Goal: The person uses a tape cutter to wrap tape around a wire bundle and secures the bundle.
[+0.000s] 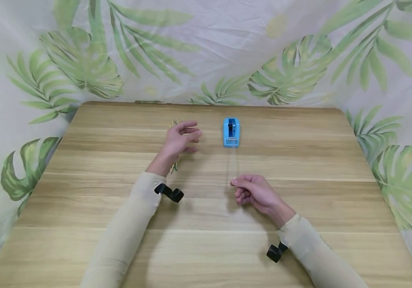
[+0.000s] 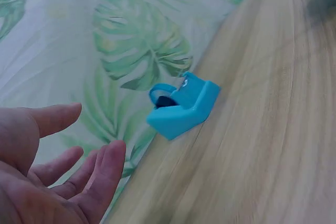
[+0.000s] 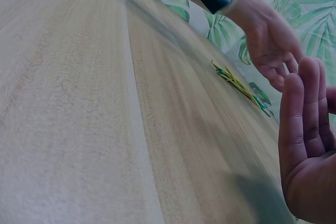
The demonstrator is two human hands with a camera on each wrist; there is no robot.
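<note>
A light blue tape dispenser sits toward the back of the table, right of centre. From its front edge a strip of clear tape runs toward the person. My right hand pinches the strip's free end between thumb and forefinger, other fingers curled. Left of the dispenser, my left hand hovers with relaxed, spread fingers and holds nothing. Beneath it lies a bundle of thin yellow and green strands, partly hidden by that hand in the head view. The left wrist view shows the dispenser beyond the left fingertips.
The wood-grain table has rounded back corners. A white cloth with green leaf print hangs behind it and along both sides. Black camera mounts sit on both wrists, the left mount and the right mount.
</note>
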